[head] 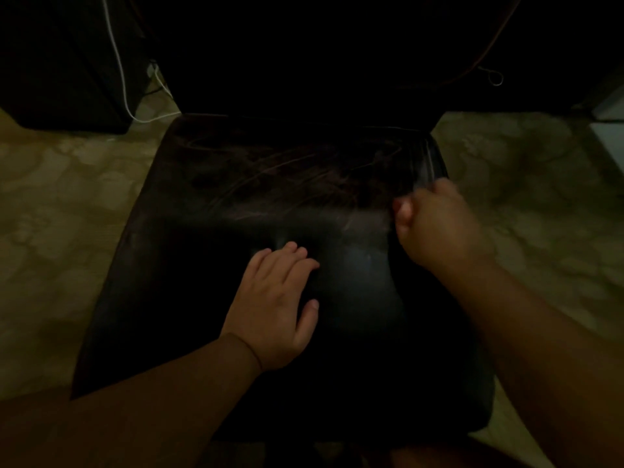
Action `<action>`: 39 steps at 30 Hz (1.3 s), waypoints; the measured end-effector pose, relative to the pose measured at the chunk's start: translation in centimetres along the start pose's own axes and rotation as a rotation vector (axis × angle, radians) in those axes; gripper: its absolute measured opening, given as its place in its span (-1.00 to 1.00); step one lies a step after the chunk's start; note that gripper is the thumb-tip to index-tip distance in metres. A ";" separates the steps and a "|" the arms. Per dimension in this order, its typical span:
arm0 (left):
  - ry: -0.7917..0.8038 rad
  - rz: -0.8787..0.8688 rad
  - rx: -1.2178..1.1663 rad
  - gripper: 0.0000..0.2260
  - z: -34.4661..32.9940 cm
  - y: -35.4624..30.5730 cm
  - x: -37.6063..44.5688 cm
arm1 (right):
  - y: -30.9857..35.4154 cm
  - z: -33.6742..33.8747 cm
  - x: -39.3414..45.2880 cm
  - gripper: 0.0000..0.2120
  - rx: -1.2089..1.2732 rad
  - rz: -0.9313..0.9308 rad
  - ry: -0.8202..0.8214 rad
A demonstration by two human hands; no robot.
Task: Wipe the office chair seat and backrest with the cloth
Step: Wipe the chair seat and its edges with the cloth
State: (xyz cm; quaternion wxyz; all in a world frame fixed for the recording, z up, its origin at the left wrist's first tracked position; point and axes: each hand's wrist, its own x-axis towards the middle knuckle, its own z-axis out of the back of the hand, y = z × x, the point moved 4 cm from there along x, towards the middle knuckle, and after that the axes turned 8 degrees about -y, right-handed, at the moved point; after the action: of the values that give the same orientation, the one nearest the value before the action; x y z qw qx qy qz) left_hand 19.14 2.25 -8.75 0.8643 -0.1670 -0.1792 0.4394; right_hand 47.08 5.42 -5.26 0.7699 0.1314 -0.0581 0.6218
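Observation:
The dark leather chair seat [256,184] fills the middle of the view, with pale streaks across its back half. Its backrest [304,62] rises behind it, almost black in the dim light. My left hand [275,305] lies flat on the seat's middle, fingers spread, holding nothing. My right hand [435,228] is clenched at the seat's right side, slightly blurred. A dark cloth [430,163] with pale folds extends from that fist toward the seat's back right corner; its outline is hard to separate from the seat.
Beige patterned floor [60,214] surrounds the chair. A dark box-like object [67,79] stands at the back left, with a white cable [123,82] running down beside it. A small metal zip pull [494,77] hangs at the backrest's right edge.

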 end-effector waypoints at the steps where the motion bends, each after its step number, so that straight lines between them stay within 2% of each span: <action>1: 0.000 -0.003 -0.002 -0.50 0.0 -0.1 0.0 | 1.1 0.2 -0.9 -0.77 0.059 0.057 0.045; 3: 0.001 -0.003 -0.004 -0.50 0.1 -0.1 0.0 | 2.7 1.1 -3.6 -0.85 0.140 0.197 0.179; 5: -0.005 0.002 -0.032 -0.52 0.2 -0.1 0.0 | 2.2 1.5 -4.9 -0.76 0.156 0.225 0.242; 9: -0.035 0.017 -0.073 -0.53 0.0 -0.5 0.1 | 0.2 0.5 -0.4 -0.80 0.024 0.014 0.064; 11: -0.042 0.034 -0.078 -0.53 -0.1 -0.7 0.1 | 1.8 -0.2 1.3 -0.72 0.036 -0.103 -0.012; 13: -0.045 0.059 -0.095 -0.53 -0.1 -0.8 0.3 | 4.8 -0.3 1.1 -0.75 0.077 -0.105 -0.023; 17: -0.022 0.073 -0.132 -0.56 0.2 -0.9 0.3 | 7.4 0.3 -1.8 -0.85 0.126 0.198 0.297; 19: -0.035 0.068 -0.136 -0.62 0.7 -1.1 0.3 | 5.3 0.8 -1.3 -0.83 0.076 0.198 0.390; 20: -0.031 0.065 -0.146 -0.64 0.9 -1.1 0.4 | 4.1 0.9 -0.5 -0.82 0.026 0.164 0.361; 22: -0.016 0.058 -0.157 -0.66 1.3 -1.0 0.6 | 2.8 1.0 1.5 -0.81 -0.019 0.040 0.205; 25: -0.023 0.066 -0.172 -0.68 1.7 -1.2 0.6 | 4.1 -0.1 1.8 -0.79 -0.007 -0.103 0.052; 27: -0.014 0.076 -0.177 -0.69 1.9 -1.4 0.7 | 5.9 -0.2 0.5 -0.85 0.040 -0.030 0.067; 28: -0.004 0.074 -0.172 -0.70 1.9 -1.5 0.8 | 6.4 -0.1 -0.2 -0.88 0.085 0.039 0.124; 30: 0.017 0.052 -0.168 -0.70 2.3 -1.4 1.0 | 6.4 0.8 -1.6 -0.79 0.155 0.176 0.280; 31: 0.025 0.040 -0.168 -0.68 2.7 -1.3 1.2 | 6.0 1.1 -2.0 -0.80 0.138 0.231 0.333; 33: 0.043 0.023 -0.174 -0.63 3.5 -0.6 1.3 | 5.1 1.3 -1.7 -0.87 0.012 0.294 0.331; 35: 0.039 0.000 -0.132 -0.58 4.6 0.7 1.3 | 4.6 0.5 0.1 -0.76 -0.072 0.281 0.253; 37: 0.019 -0.015 -0.018 -0.52 5.6 2.6 1.3 | 5.7 0.2 2.2 -0.76 -0.068 0.153 0.181; 39: -0.010 0.044 0.076 -0.46 6.4 5.0 1.2 | 8.0 -0.2 3.1 -0.75 0.022 0.017 0.143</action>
State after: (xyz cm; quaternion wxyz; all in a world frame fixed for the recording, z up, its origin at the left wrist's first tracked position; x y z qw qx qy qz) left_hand 13.37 6.88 -5.22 0.8593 -0.1357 -0.1630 0.4655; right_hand 40.02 9.96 -3.62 0.7652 0.0948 0.0027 0.6368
